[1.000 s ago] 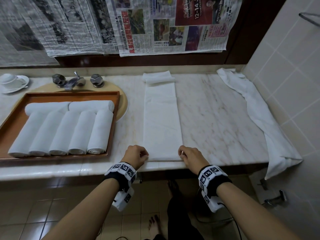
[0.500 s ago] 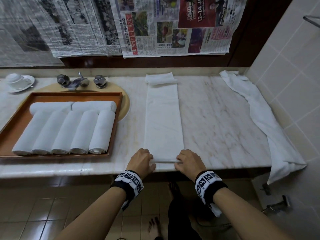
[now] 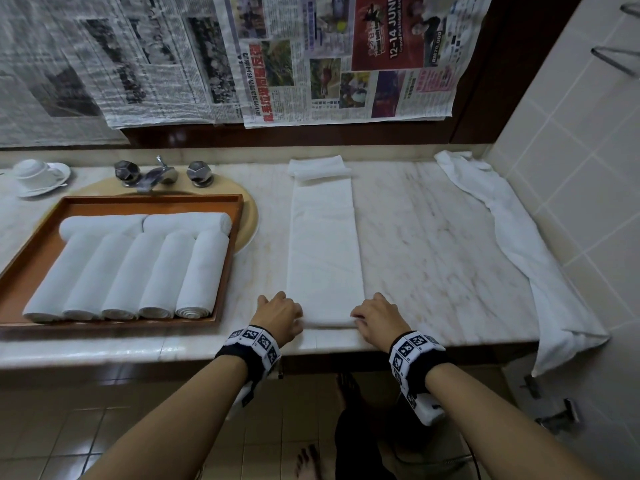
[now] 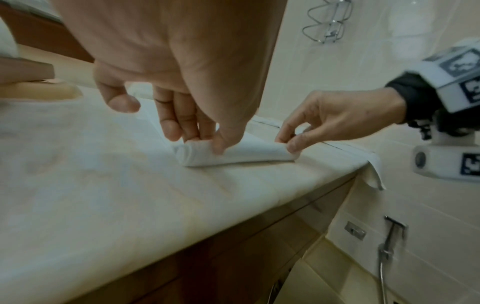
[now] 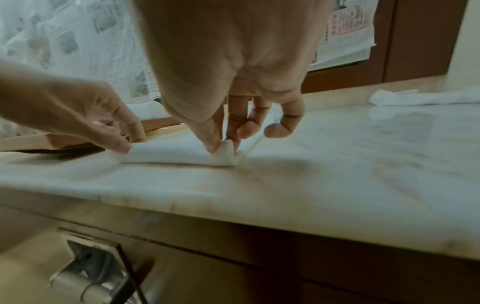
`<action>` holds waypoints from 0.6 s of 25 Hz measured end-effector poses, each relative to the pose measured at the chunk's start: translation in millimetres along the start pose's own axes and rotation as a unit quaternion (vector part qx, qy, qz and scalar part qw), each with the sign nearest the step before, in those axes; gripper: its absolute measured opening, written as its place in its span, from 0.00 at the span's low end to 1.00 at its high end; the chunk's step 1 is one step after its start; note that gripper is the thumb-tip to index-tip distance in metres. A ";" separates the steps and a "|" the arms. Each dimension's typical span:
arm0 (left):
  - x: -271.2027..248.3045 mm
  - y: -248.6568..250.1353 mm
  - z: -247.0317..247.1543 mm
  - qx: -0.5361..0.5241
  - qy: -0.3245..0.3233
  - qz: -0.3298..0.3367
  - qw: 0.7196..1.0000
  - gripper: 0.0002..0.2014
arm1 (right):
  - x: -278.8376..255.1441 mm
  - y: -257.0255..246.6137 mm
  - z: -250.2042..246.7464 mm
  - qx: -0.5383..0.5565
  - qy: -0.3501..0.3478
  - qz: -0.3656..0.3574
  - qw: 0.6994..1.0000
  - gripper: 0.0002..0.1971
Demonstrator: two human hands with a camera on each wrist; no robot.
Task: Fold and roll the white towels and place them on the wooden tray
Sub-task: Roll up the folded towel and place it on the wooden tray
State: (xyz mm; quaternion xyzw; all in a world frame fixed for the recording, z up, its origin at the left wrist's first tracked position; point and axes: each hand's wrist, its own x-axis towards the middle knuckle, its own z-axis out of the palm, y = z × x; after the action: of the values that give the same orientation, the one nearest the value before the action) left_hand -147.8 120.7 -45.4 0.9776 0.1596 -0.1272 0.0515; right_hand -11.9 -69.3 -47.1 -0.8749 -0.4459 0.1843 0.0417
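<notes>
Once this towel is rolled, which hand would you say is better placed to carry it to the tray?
Probably the left hand: it pinches the end of the towel nearer the tray. The right hand would have to cross over.

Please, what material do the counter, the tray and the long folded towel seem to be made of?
Counter: probably marble or similar stone, polished; pale with brownish veins and a soft sheen.
Tray: apparently wood, orange-brown, smooth finish; plain raised rim.
Towel: soft white cloth, likely cotton; matte, it bends easily into a roll at its near end.

cloth towel matt – marble counter glossy – wooden tray smooth
</notes>
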 end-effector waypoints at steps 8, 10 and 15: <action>10.4 -7.7 -8.0 -0.092 -0.008 -0.045 0.995 0.07 | 11.6 0.7 -3.0 0.039 0.035 0.028 0.998 0.06; 16.1 -3.7 -6.3 -0.093 0.000 -0.043 0.995 0.06 | 14.6 -1.3 1.0 0.017 0.096 -0.002 0.995 0.04; 12.4 5.6 8.7 -0.099 0.036 -0.020 0.994 0.10 | 10.6 -15.3 18.0 0.014 0.102 -0.052 0.993 0.06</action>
State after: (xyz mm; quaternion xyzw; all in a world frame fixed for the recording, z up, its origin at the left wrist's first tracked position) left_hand -136.6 118.0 -56.7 0.9683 0.1923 -0.0764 0.1402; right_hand -24.4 -53.3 -63.3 -0.8639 -0.4818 0.0982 0.1086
